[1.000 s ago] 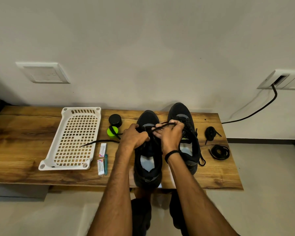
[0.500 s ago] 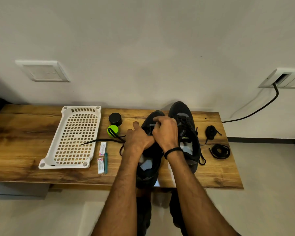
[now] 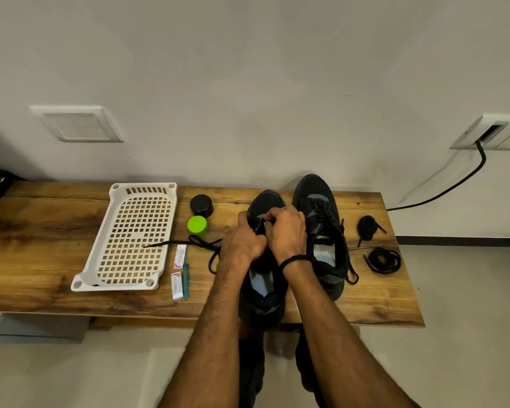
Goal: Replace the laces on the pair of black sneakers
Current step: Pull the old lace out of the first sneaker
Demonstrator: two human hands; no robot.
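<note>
Head view: I see both black sneakers standing on the wooden counter [image 3: 42,245], toes toward the wall. The left sneaker [image 3: 265,201] sits under both hands. The left hand [image 3: 242,245] is curled round the black lace [image 3: 200,245], whose tip reaches onto the white tray [image 3: 115,286]. The right hand [image 3: 286,234] is curled at the eyelets; I cannot tell what it pinches. The laced right sneaker [image 3: 321,219] stands just beside.

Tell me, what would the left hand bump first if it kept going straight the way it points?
Probably the toe of the left sneaker, since the left hand, gripping the lace, points away over that shoe. Behind the toe stands the wall. Depth is unclear from one view.
</note>
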